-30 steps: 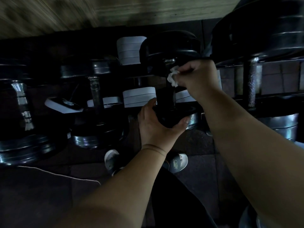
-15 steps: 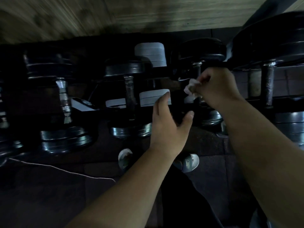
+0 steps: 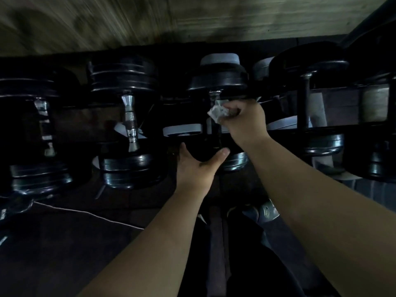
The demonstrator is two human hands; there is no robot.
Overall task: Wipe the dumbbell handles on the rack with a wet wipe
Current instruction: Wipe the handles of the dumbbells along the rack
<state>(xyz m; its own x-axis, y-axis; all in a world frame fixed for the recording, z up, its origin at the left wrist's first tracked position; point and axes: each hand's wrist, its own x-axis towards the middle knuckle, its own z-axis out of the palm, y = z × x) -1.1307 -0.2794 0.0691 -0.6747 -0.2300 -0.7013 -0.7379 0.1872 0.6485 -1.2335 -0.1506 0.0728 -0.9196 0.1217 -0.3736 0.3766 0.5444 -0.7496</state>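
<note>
Dumbbell handle (image 3: 215, 95) chrome, gripped through crumpled white wipe (image 3: 217, 112).

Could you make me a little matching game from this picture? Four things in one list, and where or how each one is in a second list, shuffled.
Things:
1. wet wipe
2. left hand
3. shiny handle
4. white cord

Place or state:
A. lies on the floor
B. bunched in the right hand
C. open, at the near end of a dumbbell
D. untouched, left of both hands

Pairs: 1-B, 2-C, 3-D, 4-A
</note>
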